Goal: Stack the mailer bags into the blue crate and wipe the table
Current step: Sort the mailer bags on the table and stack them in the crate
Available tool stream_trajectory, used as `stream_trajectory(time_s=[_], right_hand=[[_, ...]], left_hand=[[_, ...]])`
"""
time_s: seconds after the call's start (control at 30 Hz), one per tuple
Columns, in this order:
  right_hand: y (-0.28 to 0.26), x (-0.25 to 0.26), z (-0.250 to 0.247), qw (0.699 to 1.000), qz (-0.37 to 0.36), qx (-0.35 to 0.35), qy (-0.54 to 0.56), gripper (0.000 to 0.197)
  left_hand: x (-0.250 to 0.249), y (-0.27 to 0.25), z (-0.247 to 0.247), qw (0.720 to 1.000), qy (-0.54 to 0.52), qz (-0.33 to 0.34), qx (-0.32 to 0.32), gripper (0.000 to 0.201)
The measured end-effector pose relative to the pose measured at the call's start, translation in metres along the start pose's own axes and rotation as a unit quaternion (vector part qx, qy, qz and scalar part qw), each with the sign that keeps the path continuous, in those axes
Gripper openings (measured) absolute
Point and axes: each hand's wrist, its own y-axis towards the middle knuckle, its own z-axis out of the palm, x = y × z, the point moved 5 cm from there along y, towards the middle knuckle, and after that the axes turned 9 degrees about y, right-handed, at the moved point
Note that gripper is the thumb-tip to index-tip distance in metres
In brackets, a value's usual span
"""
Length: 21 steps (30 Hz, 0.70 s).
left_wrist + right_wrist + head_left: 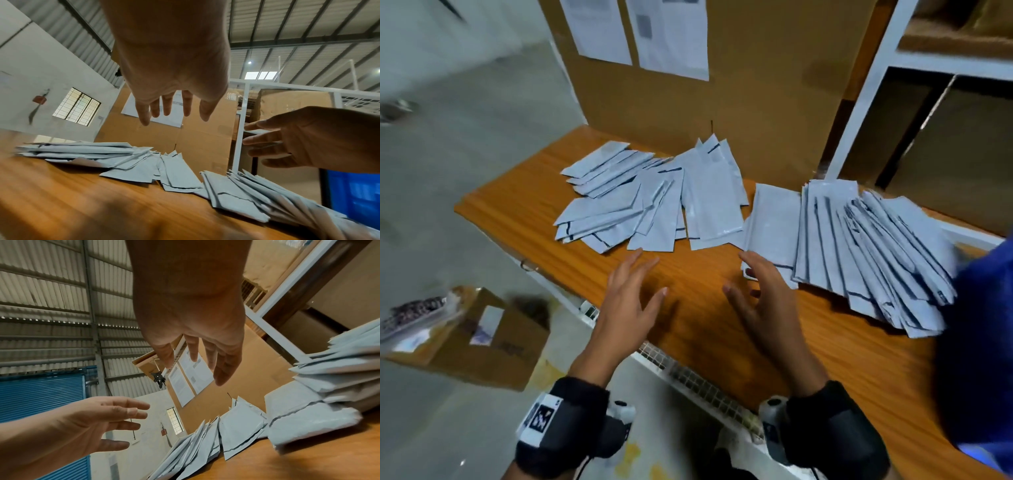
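Orange wood-grain counter (pixel 688 308) before tall cardboard box (pixel 774 102) | flat, crinkled grey-white mailer bags (pixel 859 240) fanned in two overlapping heaps along far side | left hand (pixel 630 298), right hand (pixel 767 298) hover with released grip, fingers spread, holding nothing

Two spreads of flat grey plastic mailer bags (pixel 654 202) lay on the orange wooden table (pixel 698 308), one left, one right (pixel 859 246). Behind them stood a tall brown cardboard box (pixel 774 102); right of it, a white metal shelf frame (pixel 866 92).
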Motion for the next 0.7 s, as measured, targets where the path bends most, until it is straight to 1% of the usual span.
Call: stream_trajectory(time_s=[0.13, 0.3, 0.43, 0.53, 0.6, 0.7], right_hand=[[0.059, -0.015, 0.018, 1.0, 0.007, -0.007, 0.014, 0.057], [0.115, -0.028, 0.034, 1.0, 0.011, -0.023, 0.013, 0.057], [0.154, -0.038, 0.044, 0.999, 0.03, -0.023, -0.009, 0.055], [0.181, -0.046, 0.054, 0.997, 0.054, -0.031, -0.042, 0.052], [0.2, -0.053, 0.061, 0.993, 0.071, -0.048, -0.076, 0.05], [0.222, -0.072, 0.074, 0.981, 0.118, -0.076, -0.133, 0.051]], left_hand=[[0.022, 0.053, 0.001, 1.0, 0.026, 0.001, 0.014, 0.048], [0.055, 0.108, -0.002, 0.999, 0.05, -0.002, 0.02, 0.047], [0.084, 0.153, -0.007, 0.999, 0.044, 0.001, 0.002, 0.044], [0.117, 0.186, -0.007, 0.998, 0.062, 0.007, -0.011, 0.043], [0.147, 0.21, -0.001, 0.994, 0.11, -0.013, 0.02, 0.048], [0.183, 0.241, 0.015, 0.972, 0.205, -0.011, 0.114, 0.065]])
